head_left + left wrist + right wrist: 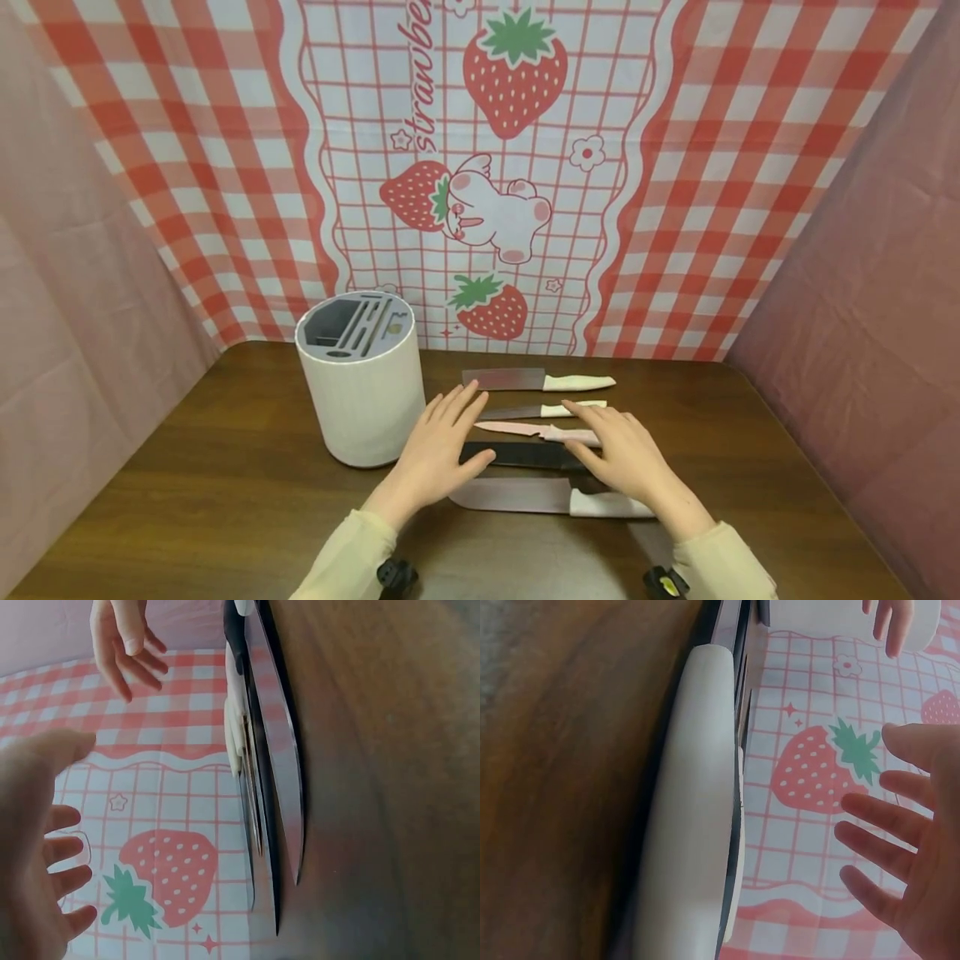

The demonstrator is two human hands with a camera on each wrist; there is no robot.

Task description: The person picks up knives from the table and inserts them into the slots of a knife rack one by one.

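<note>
My left hand [441, 446] hovers over the blade side of a row of knives, its fingers spread and holding nothing. Above the handle side is my right hand [628, 450], also with loosely straight fingers and nothing in them. Nearest me lies a broad kitchen knife [517, 494] with a white handle [694, 795]. Behind it are a long black strip-like blade [517, 454], its handle end hidden by the right hand, a small pinkish paring knife [513, 428], a narrow white-handled knife [517, 412] and a cleaver-shaped knife [506, 379] at the back. All blades point left.
A white cylindrical knife block [367, 408] with a grey slotted top stands left of the knives, close to my left hand. The brown wooden table [187, 492] ends at a strawberry-print checked cloth [675, 208] behind. Pink cloth [855, 275] hangs at both sides.
</note>
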